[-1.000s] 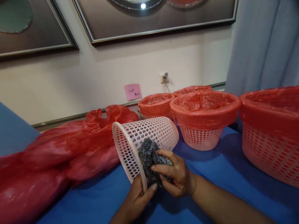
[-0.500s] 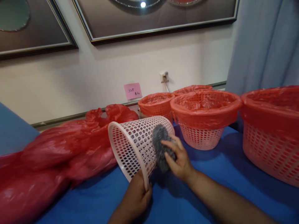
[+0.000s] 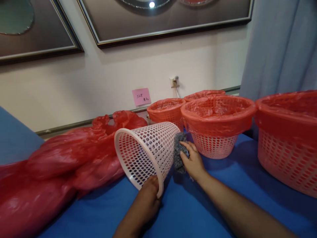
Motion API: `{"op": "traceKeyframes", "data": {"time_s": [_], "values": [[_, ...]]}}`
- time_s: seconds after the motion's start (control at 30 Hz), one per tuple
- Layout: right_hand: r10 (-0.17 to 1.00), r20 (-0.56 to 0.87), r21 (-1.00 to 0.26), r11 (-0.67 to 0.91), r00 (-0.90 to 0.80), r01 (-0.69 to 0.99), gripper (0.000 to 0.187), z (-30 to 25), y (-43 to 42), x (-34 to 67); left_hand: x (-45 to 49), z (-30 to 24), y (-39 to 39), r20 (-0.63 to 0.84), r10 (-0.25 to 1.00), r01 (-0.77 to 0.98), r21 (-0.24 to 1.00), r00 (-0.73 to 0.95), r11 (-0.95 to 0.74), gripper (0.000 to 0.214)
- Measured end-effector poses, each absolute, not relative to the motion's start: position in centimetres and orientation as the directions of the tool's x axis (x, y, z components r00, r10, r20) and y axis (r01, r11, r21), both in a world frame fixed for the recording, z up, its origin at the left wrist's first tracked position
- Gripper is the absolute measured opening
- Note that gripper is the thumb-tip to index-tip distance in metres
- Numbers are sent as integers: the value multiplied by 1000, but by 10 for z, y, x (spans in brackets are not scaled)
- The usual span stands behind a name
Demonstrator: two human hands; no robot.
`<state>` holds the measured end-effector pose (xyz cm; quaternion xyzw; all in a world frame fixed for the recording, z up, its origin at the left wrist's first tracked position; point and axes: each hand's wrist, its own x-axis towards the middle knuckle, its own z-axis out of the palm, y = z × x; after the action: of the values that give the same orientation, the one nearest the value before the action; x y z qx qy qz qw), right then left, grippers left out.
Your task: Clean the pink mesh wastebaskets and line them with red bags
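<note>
A pale pink perforated plastic wastebasket (image 3: 153, 142) is tilted on its side over the blue cloth, its mouth facing left and toward me. My left hand (image 3: 148, 195) grips the near lower rim, fingers inside the mouth. In my right hand (image 3: 194, 162) is a grey fuzzy cloth (image 3: 179, 152), pressed against the basket near its base end on the right. The thumb and fingers close around the cloth, and part of it is hidden behind them.
Red plastic bags (image 3: 81, 158) lie heaped at the left. Behind and to the right stand bag-lined baskets: a small one (image 3: 165, 110), a wider one (image 3: 215, 145) and a large one (image 3: 287, 155). A pink note (image 3: 141, 96) and a socket (image 3: 174, 82) are on the wall.
My right hand has moved the grey cloth right, from the basket's side toward its base end. The wastebasket has turned slightly, with my left hand still on its rim.
</note>
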<state>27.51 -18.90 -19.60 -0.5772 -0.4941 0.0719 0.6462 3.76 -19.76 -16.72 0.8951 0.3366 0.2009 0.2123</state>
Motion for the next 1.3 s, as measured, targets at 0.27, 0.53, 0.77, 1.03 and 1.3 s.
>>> {"op": "traceKeyframes", "data": {"time_s": [0.27,0.53,0.77,1.03,1.3], "values": [[335,932,-258,883,-140,393,54,-170,-253,242,32,-175,-211,344,762,287,779,548,-557,54],[599,711,-686,473,369,553,41,-195,-199,272,30,-170,-216,367,758,309,751,539,-583,50],[603,662,-741,437,445,510,39,-191,-196,277,29,-173,-213,360,727,378,672,585,-637,55],[364,926,-295,863,-98,411,57,-171,-249,244,36,-164,-217,339,605,353,571,721,-741,53],[645,593,-790,348,483,504,37,-191,-192,277,35,-170,-205,271,669,449,563,692,-693,59]]}}
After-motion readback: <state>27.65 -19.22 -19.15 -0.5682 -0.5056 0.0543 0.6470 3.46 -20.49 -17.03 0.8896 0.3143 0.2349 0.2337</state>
